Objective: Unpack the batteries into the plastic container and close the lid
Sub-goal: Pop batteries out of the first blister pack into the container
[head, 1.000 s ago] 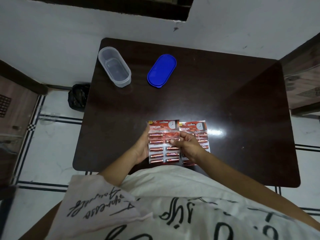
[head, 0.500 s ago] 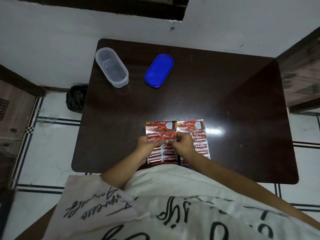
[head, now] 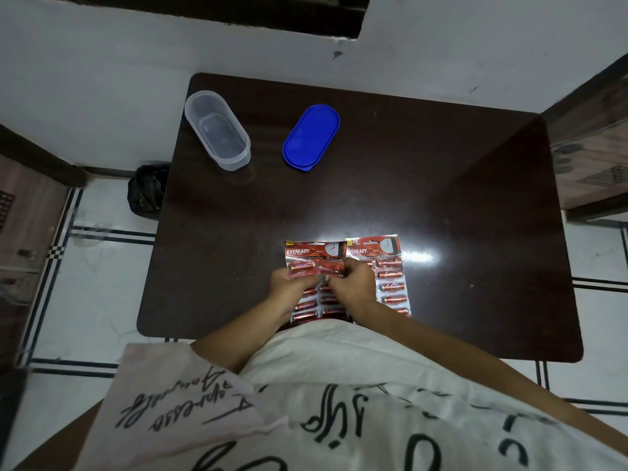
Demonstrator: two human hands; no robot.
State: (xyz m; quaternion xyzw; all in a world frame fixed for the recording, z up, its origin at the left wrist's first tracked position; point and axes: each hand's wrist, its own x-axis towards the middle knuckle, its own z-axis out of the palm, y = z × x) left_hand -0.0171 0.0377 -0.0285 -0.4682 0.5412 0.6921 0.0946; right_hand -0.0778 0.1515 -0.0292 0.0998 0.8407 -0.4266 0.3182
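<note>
Gripping the left battery pack [head: 307, 254] w/ our left hand [head: 289, 287] & right hand [head: 355, 283] — fingers clamped on its plastic — container [head: 235, 160] & lid [head: 311, 136] lying farther off.

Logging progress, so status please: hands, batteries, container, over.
Left hand and right hand both pinch the left battery pack. Container empty, blue lid off beside it. No obstruction seen.

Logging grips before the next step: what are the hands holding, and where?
The left hand and right hand both pinch the left Eveready battery pack near its top battery rows.
</note>
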